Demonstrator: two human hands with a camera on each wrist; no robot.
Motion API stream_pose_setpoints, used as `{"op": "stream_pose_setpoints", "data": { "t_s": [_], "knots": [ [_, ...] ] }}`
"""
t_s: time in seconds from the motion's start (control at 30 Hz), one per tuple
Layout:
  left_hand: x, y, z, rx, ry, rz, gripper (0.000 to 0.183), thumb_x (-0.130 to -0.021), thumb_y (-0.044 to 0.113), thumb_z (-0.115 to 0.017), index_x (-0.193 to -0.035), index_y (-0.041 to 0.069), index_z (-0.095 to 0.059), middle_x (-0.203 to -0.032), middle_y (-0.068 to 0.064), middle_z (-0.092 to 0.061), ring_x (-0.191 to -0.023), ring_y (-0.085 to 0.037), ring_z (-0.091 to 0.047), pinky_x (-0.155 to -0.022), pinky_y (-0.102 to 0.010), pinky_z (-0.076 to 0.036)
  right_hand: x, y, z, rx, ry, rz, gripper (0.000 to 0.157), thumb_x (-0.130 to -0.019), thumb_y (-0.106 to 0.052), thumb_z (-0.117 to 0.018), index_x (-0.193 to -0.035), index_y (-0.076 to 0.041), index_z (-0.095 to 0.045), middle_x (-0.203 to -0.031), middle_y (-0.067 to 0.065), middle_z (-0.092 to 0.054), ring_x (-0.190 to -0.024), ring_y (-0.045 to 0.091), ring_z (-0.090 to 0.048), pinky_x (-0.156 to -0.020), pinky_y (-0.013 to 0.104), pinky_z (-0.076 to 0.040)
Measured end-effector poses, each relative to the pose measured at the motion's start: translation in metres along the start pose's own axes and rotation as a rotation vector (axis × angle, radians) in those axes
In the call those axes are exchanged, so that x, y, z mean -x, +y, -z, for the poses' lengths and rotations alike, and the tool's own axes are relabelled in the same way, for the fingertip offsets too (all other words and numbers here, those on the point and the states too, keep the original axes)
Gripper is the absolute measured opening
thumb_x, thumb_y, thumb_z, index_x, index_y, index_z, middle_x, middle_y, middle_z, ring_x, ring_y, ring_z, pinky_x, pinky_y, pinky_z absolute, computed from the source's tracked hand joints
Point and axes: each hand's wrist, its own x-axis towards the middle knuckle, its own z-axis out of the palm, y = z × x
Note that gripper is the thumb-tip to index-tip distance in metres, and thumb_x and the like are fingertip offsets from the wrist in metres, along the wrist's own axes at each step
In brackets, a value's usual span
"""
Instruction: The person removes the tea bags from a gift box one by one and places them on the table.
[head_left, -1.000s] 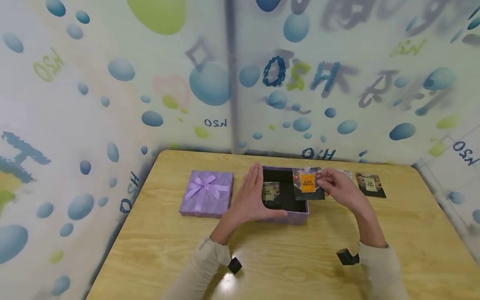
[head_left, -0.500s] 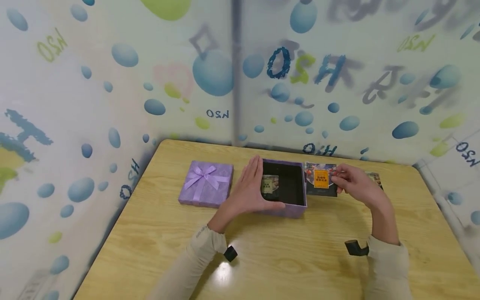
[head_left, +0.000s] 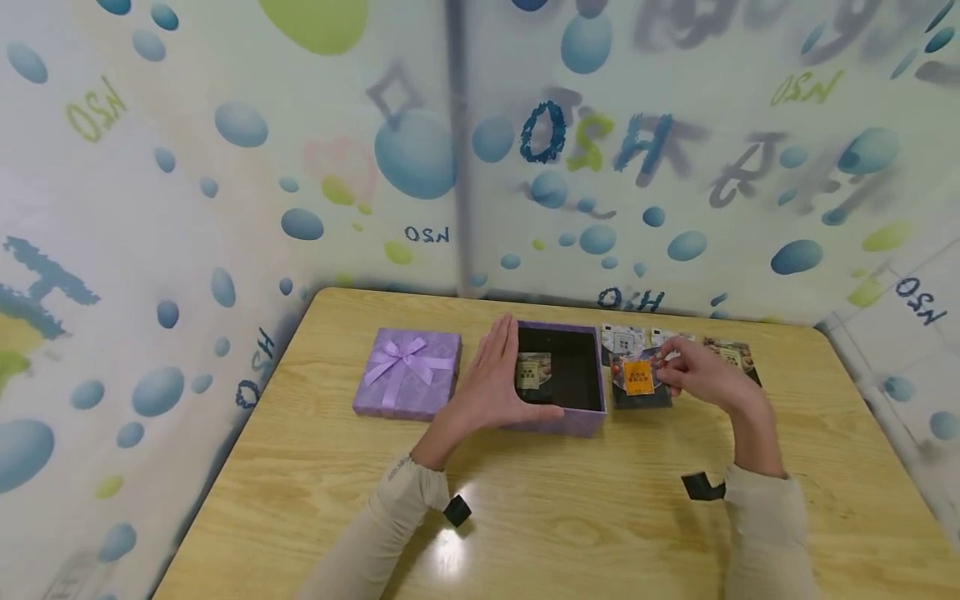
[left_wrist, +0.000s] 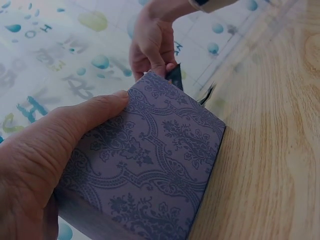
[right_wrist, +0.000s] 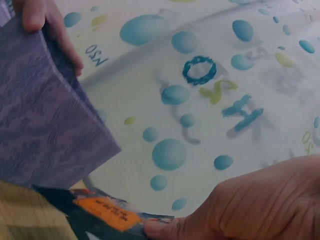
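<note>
My left hand (head_left: 489, 388) lies along the left side of an uncovered purple patterned gift box (head_left: 581, 423), fingers straight and thumb spread over the front edge. In the left wrist view, that thumb rests on the top edge of the patterned wall (left_wrist: 150, 155). Inside the black-lined box, a dark packet with a pale green label (head_left: 534, 373) lies at the left. My right hand (head_left: 708, 377) pinches the right edge of a flat dark packet with an orange label (head_left: 639, 379), just right of the box. The right wrist view shows the thumb on this packet (right_wrist: 107, 212).
A purple lid with a ribbon bow (head_left: 407, 372) lies left of the box. Behind the held packet are a whitish packet (head_left: 622, 340) and another pale one (head_left: 662, 336). Farther right lies a dark packet with a greenish label (head_left: 733, 357). A patterned wall (head_left: 525, 208) borders the wooden table (head_left: 570, 517).
My right hand has carried the orange-labelled packet from over the box's right part to the table area right of it. My left hand stays at the box.
</note>
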Motion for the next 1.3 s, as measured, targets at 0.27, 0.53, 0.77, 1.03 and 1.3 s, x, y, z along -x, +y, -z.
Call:
{"op": "stream_pose_setpoints", "data": {
  "t_s": [0.27, 0.53, 0.77, 1.03, 1.3],
  "knots": [
    [0.001, -0.002, 0.0, 0.005, -0.016, 0.011, 0.151, -0.069, 0.091, -0.069, -0.16, 0.019, 0.028, -0.169, 0.002, 0.029, -0.157, -0.014, 0.022, -0.129, -0.043, 0.002, -0.015, 0.025, -0.008, -0.031, -0.097, -0.047, 0.012, -0.108, 0.002, -0.05, -0.115, 0.01, -0.045, -0.093, 0.014, -0.062, -0.073, 0.026, -0.058, -0.064, 0.038, -0.048],
    [0.002, 0.0, 0.002, 0.005, -0.009, 0.014, 0.15, -0.069, 0.091, -0.068, -0.16, 0.019, 0.027, -0.17, 0.001, 0.027, -0.161, -0.022, 0.014, -0.129, -0.044, 0.001, -0.024, 0.035, -0.014, -0.068, -0.123, -0.167, 0.015, -0.105, 0.001, -0.057, -0.113, 0.01, -0.047, -0.101, 0.018, -0.063, -0.07, 0.019, -0.056, -0.063, 0.033, -0.048],
    [0.0, 0.0, 0.002, 0.013, -0.003, 0.0, 0.151, -0.069, 0.09, -0.069, -0.16, 0.019, 0.028, -0.17, 0.001, 0.027, -0.162, -0.025, 0.012, -0.129, -0.045, 0.001, -0.024, 0.036, -0.011, -0.06, -0.114, -0.259, 0.026, -0.103, -0.002, -0.062, -0.12, 0.014, -0.051, -0.107, 0.018, -0.067, -0.072, 0.016, -0.064, -0.069, 0.033, -0.058],
    [-0.001, 0.0, 0.003, 0.006, -0.015, 0.003, 0.15, -0.069, 0.092, -0.067, -0.16, 0.02, 0.029, -0.17, 0.001, 0.028, -0.16, -0.021, 0.016, -0.129, -0.043, 0.003, -0.024, 0.034, -0.011, -0.014, -0.1, -0.308, 0.03, -0.1, -0.014, -0.073, -0.111, 0.008, -0.056, -0.087, 0.009, -0.067, -0.066, 0.014, -0.067, -0.069, 0.032, -0.06],
    [-0.001, 0.0, 0.002, -0.004, -0.007, -0.002, 0.15, -0.069, 0.091, -0.068, -0.16, 0.019, 0.028, -0.17, 0.001, 0.027, -0.162, -0.025, 0.012, -0.13, -0.047, 0.0, -0.023, 0.031, -0.013, 0.039, -0.104, -0.297, 0.023, -0.099, -0.017, -0.074, -0.094, 0.001, -0.062, -0.072, 0.005, -0.066, -0.061, 0.014, -0.064, -0.068, 0.033, -0.058]
  ]
}}
